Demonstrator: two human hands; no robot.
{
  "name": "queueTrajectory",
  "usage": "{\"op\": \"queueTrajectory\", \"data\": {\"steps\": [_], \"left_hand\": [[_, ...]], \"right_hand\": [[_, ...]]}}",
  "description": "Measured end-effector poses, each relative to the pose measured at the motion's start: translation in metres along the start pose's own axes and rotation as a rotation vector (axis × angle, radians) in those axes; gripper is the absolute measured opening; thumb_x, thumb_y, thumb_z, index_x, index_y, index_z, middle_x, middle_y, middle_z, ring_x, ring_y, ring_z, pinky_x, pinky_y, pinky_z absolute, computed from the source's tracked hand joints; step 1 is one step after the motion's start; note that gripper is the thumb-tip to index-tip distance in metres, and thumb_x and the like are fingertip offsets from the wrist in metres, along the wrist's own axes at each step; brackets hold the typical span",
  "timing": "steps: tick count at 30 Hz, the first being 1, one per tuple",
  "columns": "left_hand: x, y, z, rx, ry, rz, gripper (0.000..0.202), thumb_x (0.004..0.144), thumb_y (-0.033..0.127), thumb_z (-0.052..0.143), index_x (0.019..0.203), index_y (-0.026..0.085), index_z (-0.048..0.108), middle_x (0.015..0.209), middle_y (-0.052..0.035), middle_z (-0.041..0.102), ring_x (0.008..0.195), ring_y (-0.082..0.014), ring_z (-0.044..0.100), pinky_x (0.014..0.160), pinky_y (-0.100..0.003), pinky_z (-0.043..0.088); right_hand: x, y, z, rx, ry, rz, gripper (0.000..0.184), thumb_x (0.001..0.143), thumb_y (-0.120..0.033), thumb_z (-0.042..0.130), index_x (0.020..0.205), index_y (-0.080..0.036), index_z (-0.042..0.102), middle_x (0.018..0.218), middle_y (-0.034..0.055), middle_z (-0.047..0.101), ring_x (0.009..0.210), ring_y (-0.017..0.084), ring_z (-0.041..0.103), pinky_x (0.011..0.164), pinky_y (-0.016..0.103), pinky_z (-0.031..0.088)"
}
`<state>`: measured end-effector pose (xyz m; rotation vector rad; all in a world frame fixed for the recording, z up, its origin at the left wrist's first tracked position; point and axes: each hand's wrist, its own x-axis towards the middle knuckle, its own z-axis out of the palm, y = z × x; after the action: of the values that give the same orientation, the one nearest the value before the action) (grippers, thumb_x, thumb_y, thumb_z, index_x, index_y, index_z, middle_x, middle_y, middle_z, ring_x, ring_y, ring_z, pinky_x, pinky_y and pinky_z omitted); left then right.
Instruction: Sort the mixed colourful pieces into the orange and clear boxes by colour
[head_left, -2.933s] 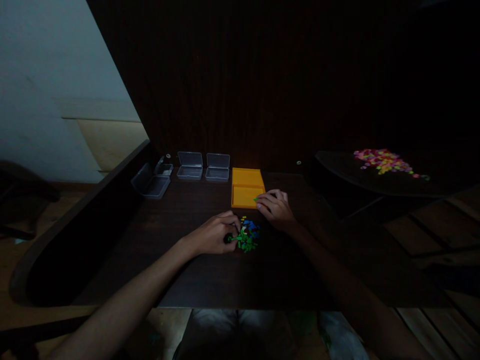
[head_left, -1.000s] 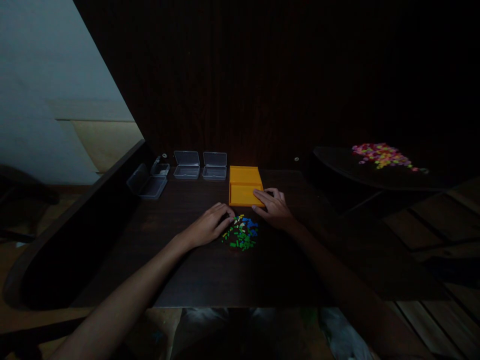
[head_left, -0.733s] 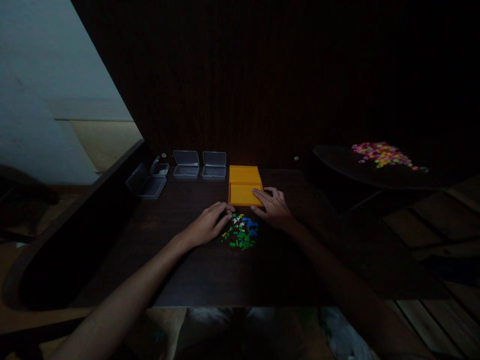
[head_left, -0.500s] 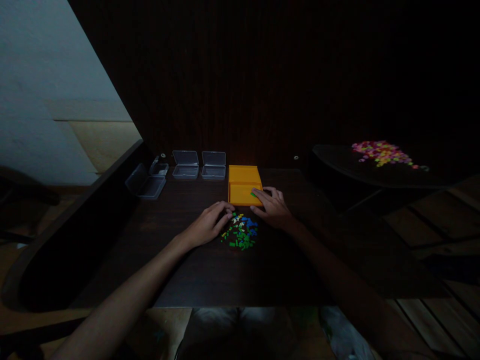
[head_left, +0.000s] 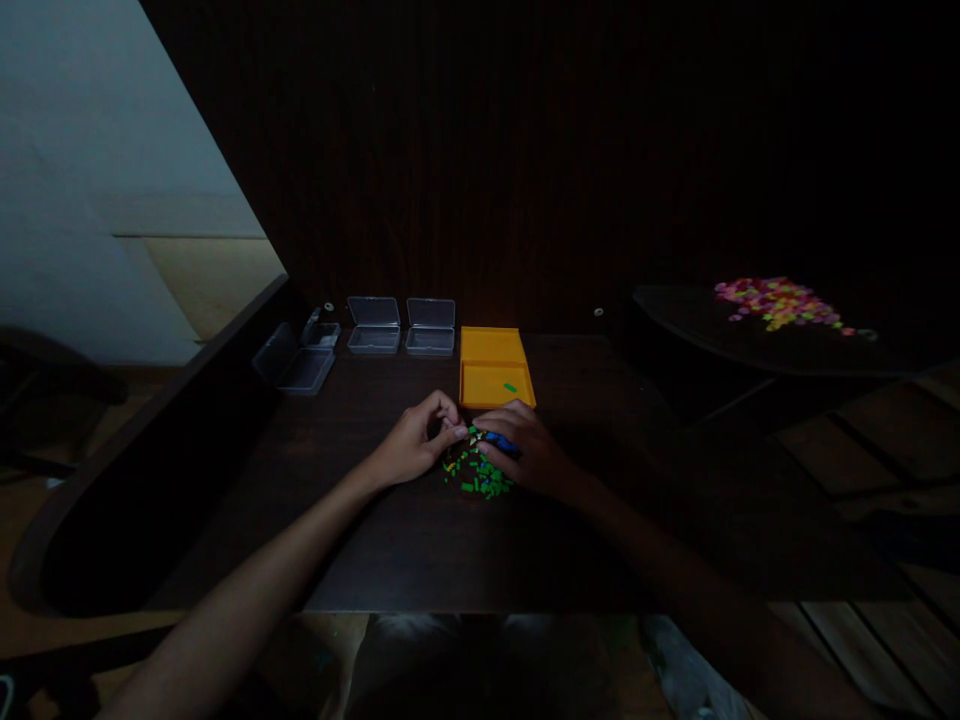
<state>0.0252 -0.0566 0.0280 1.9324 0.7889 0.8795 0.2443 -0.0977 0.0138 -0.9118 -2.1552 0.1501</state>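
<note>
**Easily scattered: small pieces under two hands**

Pieces could be flicked from the pile point(head_left: 476, 476) and lost on the dark table point(head_left: 420, 550), since it is crowded by both hands in dim light. The pile lies just before the open orange box point(head_left: 491, 350), where one green piece point(head_left: 510, 387) is seen. The left hand point(head_left: 411, 452) is curled, fingertips pinched at the pile's left edge. The right hand point(head_left: 529, 458) is bent over its right side. Whether anything is gripped cannot be told.

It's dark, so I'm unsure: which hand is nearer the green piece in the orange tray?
Right. The right hand lies just in front of the green piece; the left hand is farther left.
</note>
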Motion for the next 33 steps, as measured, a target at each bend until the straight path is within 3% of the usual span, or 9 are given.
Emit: {"op": "queueTrajectory", "data": {"steps": [8,15,19,23,33], "left_hand": [[-0.004,0.006,0.004,-0.132,-0.114,-0.041,0.028,0.087,0.039,0.064,0.082,0.017,0.048,0.075,0.0014,0.053,0.069,-0.0105,0.05,0.065,-0.024,0.043],[-0.003,0.015,-0.007,0.074,-0.11,0.057,0.022,0.086,0.036,0.066,0.084,0.015,0.057,0.076,0.0007,0.057,0.071,-0.0117,0.054,0.068,-0.024,0.043],[-0.003,0.02,-0.011,0.16,-0.288,0.165,0.018,0.086,0.031,0.067,0.078,0.016,0.063,0.078,-0.0022,0.062,0.076,-0.0138,0.056,0.078,-0.028,0.043],[-0.005,0.022,-0.008,0.203,-0.495,0.22,0.007,0.086,0.022,0.064,0.085,0.018,0.069,0.085,-0.0039,0.066,0.086,-0.0163,0.057,0.085,-0.03,0.042],[-0.006,0.022,-0.005,0.274,-0.547,0.224,0.012,0.081,0.015,0.063,0.085,0.02,0.073,0.085,-0.0033,0.062,0.087,-0.0176,0.056,0.085,-0.032,0.044]], "right_hand": [[-0.001,-0.008,0.005,0.141,0.086,0.018,0.012,0.091,-0.026,0.061,0.102,-0.024,0.065,0.09,0.0055,0.071,0.081,0.02,0.063,0.077,0.039,0.05],[-0.004,-0.004,-0.005,0.197,0.072,0.075,0.007,0.088,-0.026,0.063,0.092,-0.022,0.066,0.084,0.0045,0.07,0.077,0.019,0.064,0.074,0.037,0.052],[-0.006,0.003,-0.01,0.181,0.12,0.134,0.007,0.088,-0.027,0.063,0.087,-0.021,0.066,0.081,0.0045,0.07,0.076,0.019,0.065,0.073,0.036,0.052],[-0.007,0.006,-0.008,0.148,0.103,0.164,0.01,0.088,-0.029,0.062,0.087,-0.021,0.067,0.08,0.0045,0.07,0.074,0.018,0.064,0.07,0.034,0.051],[-0.007,0.002,-0.007,0.115,0.058,0.119,0.011,0.089,-0.029,0.06,0.088,-0.021,0.067,0.081,0.0042,0.069,0.075,0.018,0.064,0.073,0.035,0.049]]}}
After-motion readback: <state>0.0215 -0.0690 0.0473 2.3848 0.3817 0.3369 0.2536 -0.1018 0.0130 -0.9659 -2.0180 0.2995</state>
